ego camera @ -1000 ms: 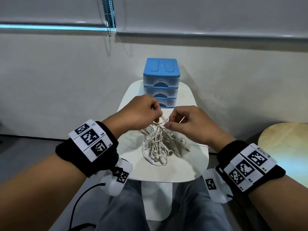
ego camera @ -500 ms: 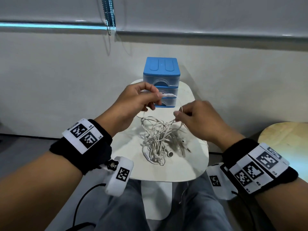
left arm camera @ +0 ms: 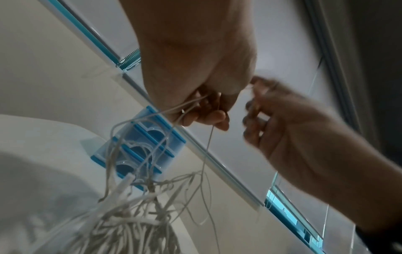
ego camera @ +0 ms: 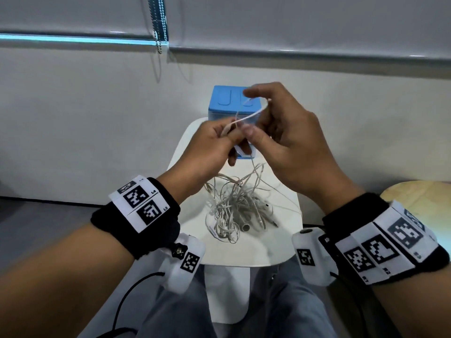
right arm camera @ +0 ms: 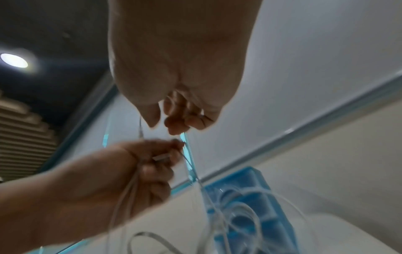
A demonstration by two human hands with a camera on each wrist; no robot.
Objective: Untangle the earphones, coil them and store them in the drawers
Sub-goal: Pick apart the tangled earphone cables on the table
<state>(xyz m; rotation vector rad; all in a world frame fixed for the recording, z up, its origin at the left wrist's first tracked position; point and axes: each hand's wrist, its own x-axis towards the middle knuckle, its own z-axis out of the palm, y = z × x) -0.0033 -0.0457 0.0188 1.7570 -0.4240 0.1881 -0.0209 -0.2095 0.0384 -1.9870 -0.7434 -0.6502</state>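
Observation:
A tangle of white earphones (ego camera: pixel 234 211) lies on the small white table (ego camera: pixel 256 247), with several strands rising to my hands. My left hand (ego camera: pixel 231 132) pinches a cord above the pile; the left wrist view shows its fingers (left arm camera: pixel 202 116) curled round several strands. My right hand (ego camera: pixel 253 112) is raised in front of the blue drawer unit (ego camera: pixel 224 101), and a short length of cord (ego camera: pixel 251 115) runs taut from the left fingers up to it. In the right wrist view, a thin cord passes beside the curled right thumb (right arm camera: pixel 152 116). All three drawers (left arm camera: pixel 141 149) look closed.
The drawer unit stands at the table's far edge against a pale wall. A round wooden table (ego camera: pixel 419 198) sits to the right. A bead chain (ego camera: pixel 158 25) hangs from the blind behind. My knees are under the table's near edge.
Both hands have lifted off the pile, drawing strands upward. The right hand rose highest, in front of the drawers, and a length of cord now stretches between the hands.

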